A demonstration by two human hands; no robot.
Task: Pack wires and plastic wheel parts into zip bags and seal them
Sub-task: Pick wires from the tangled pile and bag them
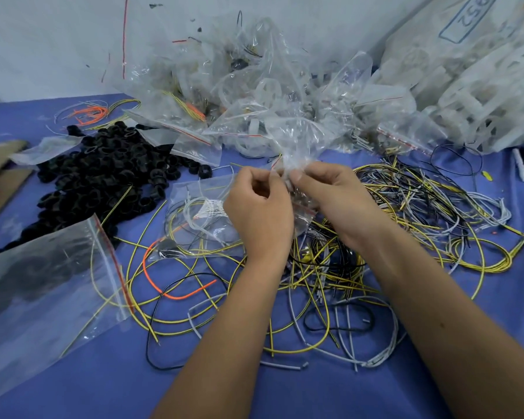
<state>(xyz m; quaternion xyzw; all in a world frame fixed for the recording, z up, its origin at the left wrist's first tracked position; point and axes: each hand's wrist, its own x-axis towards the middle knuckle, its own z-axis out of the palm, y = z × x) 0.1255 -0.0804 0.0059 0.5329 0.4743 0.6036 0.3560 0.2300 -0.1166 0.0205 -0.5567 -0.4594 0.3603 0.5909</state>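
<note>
A small clear zip bag (297, 152) with a red seal line is held up over the middle of the blue table (88, 388). My left hand (259, 207) and my right hand (330, 195) both pinch it near its edge, fingers curled. Loose yellow, black, white and orange wires (406, 207) are tangled under and around my hands. A heap of black plastic wheel parts (103, 173) lies at the left. White wheel parts in bags (266, 89) are piled behind.
A large zip bag (43, 285) holding black parts lies at the front left. Another flat bag (200, 219) with wires lies left of my hands. Cardboard (3, 176) sits at the far left edge. A big bag of white parts (481, 86) fills the back right.
</note>
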